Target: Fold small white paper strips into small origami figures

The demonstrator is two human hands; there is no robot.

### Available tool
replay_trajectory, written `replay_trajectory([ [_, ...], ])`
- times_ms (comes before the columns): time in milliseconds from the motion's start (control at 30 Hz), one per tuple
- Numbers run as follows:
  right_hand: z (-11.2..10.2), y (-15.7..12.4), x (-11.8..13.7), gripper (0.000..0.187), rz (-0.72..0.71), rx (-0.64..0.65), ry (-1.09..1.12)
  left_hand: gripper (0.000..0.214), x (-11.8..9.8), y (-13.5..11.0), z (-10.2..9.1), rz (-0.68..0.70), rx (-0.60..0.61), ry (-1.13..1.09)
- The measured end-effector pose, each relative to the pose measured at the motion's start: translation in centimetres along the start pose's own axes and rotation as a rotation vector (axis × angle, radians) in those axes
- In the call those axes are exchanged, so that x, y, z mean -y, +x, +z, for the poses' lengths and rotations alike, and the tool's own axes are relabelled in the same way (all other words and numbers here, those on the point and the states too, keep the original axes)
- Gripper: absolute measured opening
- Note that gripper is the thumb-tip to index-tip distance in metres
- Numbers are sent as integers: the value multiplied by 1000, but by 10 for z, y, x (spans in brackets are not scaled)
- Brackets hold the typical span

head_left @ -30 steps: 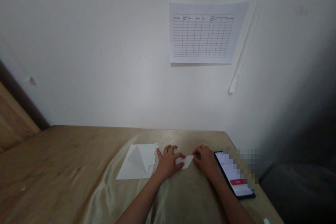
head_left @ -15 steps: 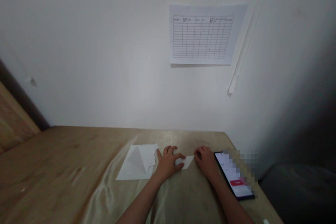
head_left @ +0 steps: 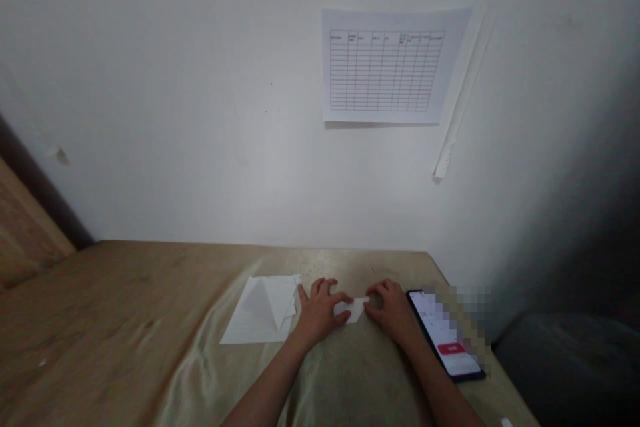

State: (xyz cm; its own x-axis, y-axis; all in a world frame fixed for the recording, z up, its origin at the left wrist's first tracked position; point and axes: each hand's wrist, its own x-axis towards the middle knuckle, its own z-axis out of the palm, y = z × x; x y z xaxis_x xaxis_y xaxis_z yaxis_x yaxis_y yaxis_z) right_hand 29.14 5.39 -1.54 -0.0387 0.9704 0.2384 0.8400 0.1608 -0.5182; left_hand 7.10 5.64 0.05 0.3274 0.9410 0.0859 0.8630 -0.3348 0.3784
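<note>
A small folded piece of white paper [head_left: 357, 311] lies on the brown cloth-covered table between my hands. My left hand [head_left: 317, 311] grips its left part between thumb and index finger, with the other fingers spread out on the table. My right hand [head_left: 392, 307] pinches the paper's right end between thumb and index finger. That right corner looks turned over. Just left of my left hand lies a stack of white paper sheets [head_left: 250, 317], some with folded flaps.
A lit smartphone [head_left: 440, 330] lies right of my right hand, partly pixelated. Behind the table [head_left: 150, 293] rises a white wall [head_left: 175, 113] with a printed table sheet [head_left: 385, 67] and a paper strip [head_left: 455, 123]. A wooden piece [head_left: 30, 227] stands at far left.
My right thumb and index finger have shifted slightly left over the paper's right end. Its pointed right tip now looks folded in. My left hand has stayed in place.
</note>
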Motion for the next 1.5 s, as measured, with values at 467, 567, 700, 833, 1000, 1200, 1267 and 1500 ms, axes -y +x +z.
replay_trajectory([
  [467, -1, -12, 15, 50, -20, 50, -29, 33, -4, -1, -5, -7, 15, -2],
  [567, -1, -14, 14, 56, -33, 60, -32, 33, -4, -3, -6, -11, 22, -2],
  [700, -2, -14, 13, 60, -26, 87, -14, 40, -2, -3, -4, 3, 13, 4],
  [833, -5, -12, 12, 42, -75, 103, 42, 44, 0, -2, -2, 8, -5, 0],
  [1000, -5, -9, 11, 20, -137, 127, 61, 46, 2, -3, -4, 15, 10, -4],
  [1200, -2, -9, 10, 22, -166, 100, 70, 62, 8, -2, -6, 60, 44, -47],
  [1267, -2, -9, 9, 24, -170, 97, 79, 59, 10, -1, -6, 60, 42, -57],
  [1500, -8, -10, 12, 30, -159, 137, 98, 42, 12, 0, -5, 105, -7, -93],
])
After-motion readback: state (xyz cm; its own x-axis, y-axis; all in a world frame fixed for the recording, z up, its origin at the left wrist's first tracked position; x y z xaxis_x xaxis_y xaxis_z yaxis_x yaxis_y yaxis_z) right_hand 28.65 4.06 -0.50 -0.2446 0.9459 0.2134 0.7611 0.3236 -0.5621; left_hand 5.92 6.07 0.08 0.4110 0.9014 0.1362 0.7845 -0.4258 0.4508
